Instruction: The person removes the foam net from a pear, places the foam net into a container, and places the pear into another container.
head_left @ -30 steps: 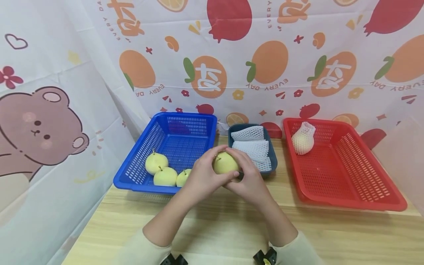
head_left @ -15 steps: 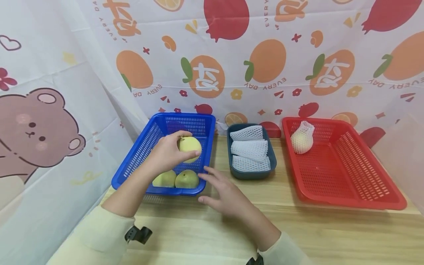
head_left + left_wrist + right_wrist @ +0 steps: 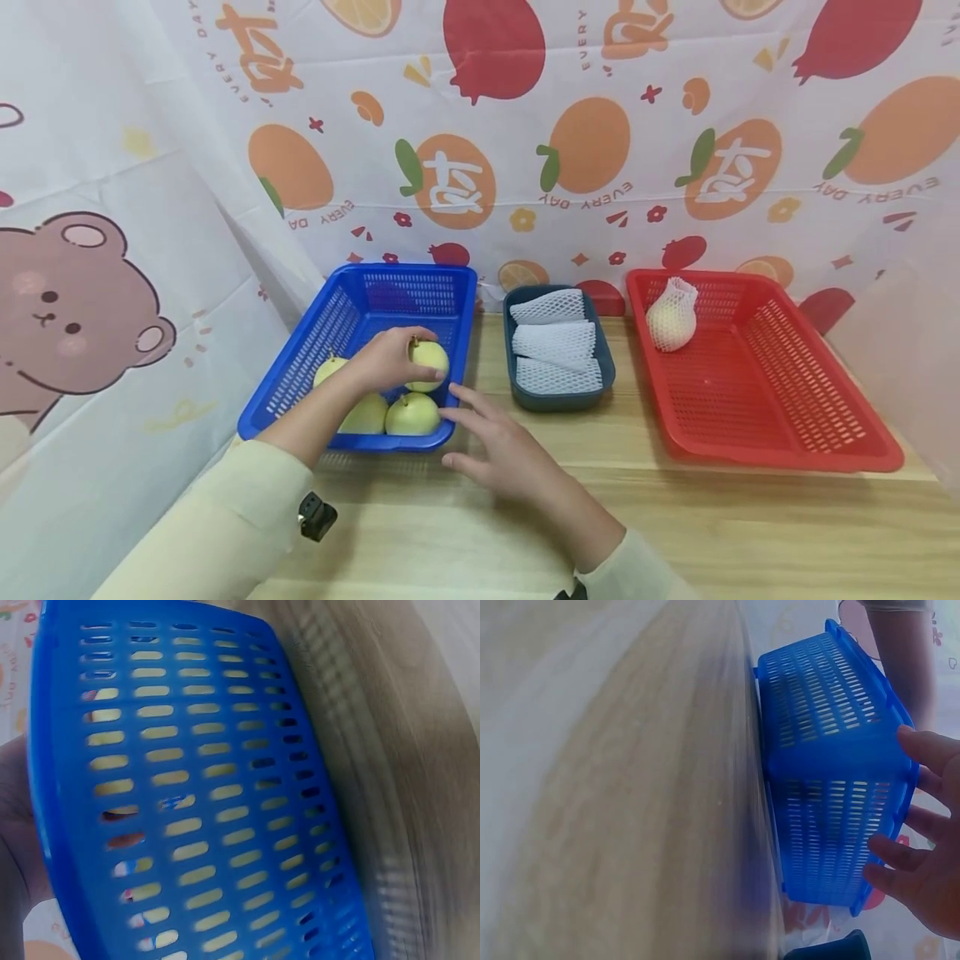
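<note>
My left hand [image 3: 384, 360] grips a yellow-green pear [image 3: 431, 363] low inside the blue basket [image 3: 303, 346], at its right side. Around it in the basket lie several other pears, among them a front one [image 3: 413, 416] and one partly behind my forearm [image 3: 327, 367]. My right hand [image 3: 498, 446], fingers spread, is at the basket's front right corner and holds nothing. In the right wrist view its fingertips overlap the basket rim [image 3: 909, 776]. The left wrist view shows mostly the slotted basket wall [image 3: 64, 772], which hides the held pear.
A dark teal tray [image 3: 558, 402] with white foam net sleeves [image 3: 553, 342] stands mid-table. To its right is a red basket [image 3: 738, 417] holding a net-wrapped pear [image 3: 672, 321]. A printed cloth [image 3: 517, 167] hangs behind.
Both hands held the pear near the tray at first. The right hand let go; the left carried the pear leftward over the blue basket and lowered it inside.
</note>
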A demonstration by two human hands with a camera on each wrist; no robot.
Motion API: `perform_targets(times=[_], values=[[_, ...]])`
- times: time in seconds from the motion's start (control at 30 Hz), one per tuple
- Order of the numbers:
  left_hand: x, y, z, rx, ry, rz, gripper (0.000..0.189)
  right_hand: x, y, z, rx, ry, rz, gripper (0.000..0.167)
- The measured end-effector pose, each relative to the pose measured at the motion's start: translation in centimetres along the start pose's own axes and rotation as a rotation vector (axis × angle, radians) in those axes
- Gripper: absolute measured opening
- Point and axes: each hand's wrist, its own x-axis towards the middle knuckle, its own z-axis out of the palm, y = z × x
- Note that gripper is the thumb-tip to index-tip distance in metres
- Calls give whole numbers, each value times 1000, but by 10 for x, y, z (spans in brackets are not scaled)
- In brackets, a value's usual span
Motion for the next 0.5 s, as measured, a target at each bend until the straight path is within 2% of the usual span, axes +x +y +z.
perform_targets(times=[0.23,0.37,0.5], values=[[11,-5,14,77,-32,-16,63,0,2,1,-19,11,-24,55],[12,-6,18,70,-61,-54,61,0,3,2,-15,20,-31,55],[13,-9,18,46,-77,-66,62,1,4,3,-18,25,-37,55]])
